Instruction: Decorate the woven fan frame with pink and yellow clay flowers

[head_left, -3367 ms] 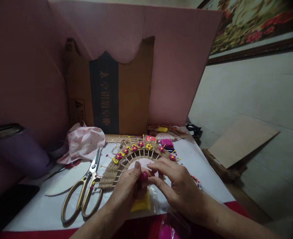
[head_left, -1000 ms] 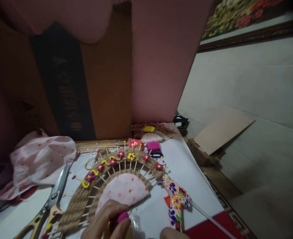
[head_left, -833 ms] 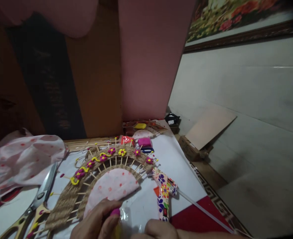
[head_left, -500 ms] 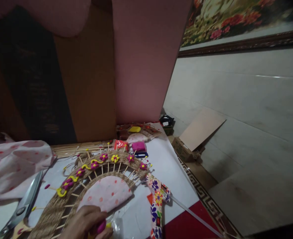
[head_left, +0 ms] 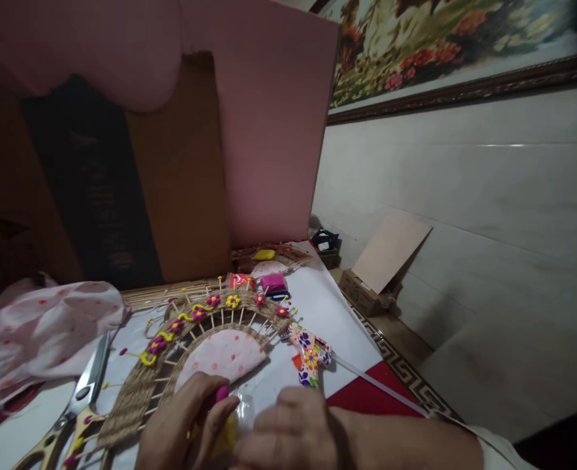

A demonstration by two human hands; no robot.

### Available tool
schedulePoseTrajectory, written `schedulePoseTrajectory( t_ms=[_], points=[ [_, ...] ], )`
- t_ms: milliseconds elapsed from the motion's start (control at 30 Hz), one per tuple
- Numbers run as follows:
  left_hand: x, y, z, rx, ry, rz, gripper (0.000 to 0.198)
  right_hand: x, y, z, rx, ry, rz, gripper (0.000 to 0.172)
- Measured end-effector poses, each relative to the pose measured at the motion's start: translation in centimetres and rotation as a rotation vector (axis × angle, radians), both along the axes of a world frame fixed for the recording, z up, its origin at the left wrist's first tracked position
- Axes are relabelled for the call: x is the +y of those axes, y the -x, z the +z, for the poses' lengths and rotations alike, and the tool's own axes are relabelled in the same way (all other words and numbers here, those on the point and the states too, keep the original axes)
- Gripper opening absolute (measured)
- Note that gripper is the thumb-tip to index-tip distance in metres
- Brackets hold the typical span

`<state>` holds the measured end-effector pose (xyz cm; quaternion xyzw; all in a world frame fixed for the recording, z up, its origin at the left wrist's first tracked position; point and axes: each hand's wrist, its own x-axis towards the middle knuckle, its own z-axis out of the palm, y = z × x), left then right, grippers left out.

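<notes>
My left hand (head_left: 178, 421) is closed at the bottom of the view, with a magenta lump of modelling clay (head_left: 222, 393) showing between thumb and fingers. Beside its thumb is a yellow piece in clear plastic (head_left: 228, 434). My right hand (head_left: 288, 424), slightly blurred, is close on the right with curled fingers; what they pinch is hidden. Just beyond lies a half-round fan (head_left: 136, 405) of woven jute and thin sticks, with magenta and yellow clay flowers along its band. A dotted fabric half-circle (head_left: 222, 358) fills its centre.
Large scissors (head_left: 89, 385) lie left of the fan, near dotted cloth (head_left: 63, 326). A flower-patterned glue gun (head_left: 311, 352) with its cord lies at right. Clay packets (head_left: 273, 282) and another fan (head_left: 288, 254) are behind. A cardboard box (head_left: 181, 196) stands at the back.
My right hand and forearm have come in from the right, next to my left hand, covering the glue gun's handle. The view has shifted slightly. The left hand still holds the magenta clay.
</notes>
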<state>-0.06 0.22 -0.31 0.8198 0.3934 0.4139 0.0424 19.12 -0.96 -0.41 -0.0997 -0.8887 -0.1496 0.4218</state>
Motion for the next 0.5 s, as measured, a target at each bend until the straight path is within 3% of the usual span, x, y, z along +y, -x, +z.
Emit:
schedulePoseTrajectory(
  t_ms=[67, 133, 167, 233, 367, 500],
  points=[
    [0.2, 0.2, -0.3, 0.009, -0.064, 0.026, 0.016, 1.3, -0.5, 1.0, 0.153, 0.112, -0.146, 0.022],
    [0.6, 0.4, -0.7, 0.016, -0.101, 0.048, 0.016, 3.2, -1.7, 2.2, 0.232, 0.366, -0.542, 0.023],
    [0.8, 0.5, -0.9, 0.017, -0.101, 0.055, 0.016, 4.2, -2.5, 2.7, 0.261, 0.537, -0.756, 0.021],
    [1.1, 0.6, -1.1, 0.018, -0.071, 0.062, 0.016, 6.4, -4.2, 3.1, 0.289, 0.932, -0.944, 0.018],
    [1.1, 0.3, -1.0, 0.000, -0.055, 0.059, 0.017, 9.6, -5.9, 1.7, 0.288, 1.193, -0.895, 0.020],
    [0.8, 0.1, -0.9, -0.004, -0.051, 0.039, 0.017, 10.6, -5.2, 0.3, 0.379, 1.378, -0.757, 0.022]
  ],
)
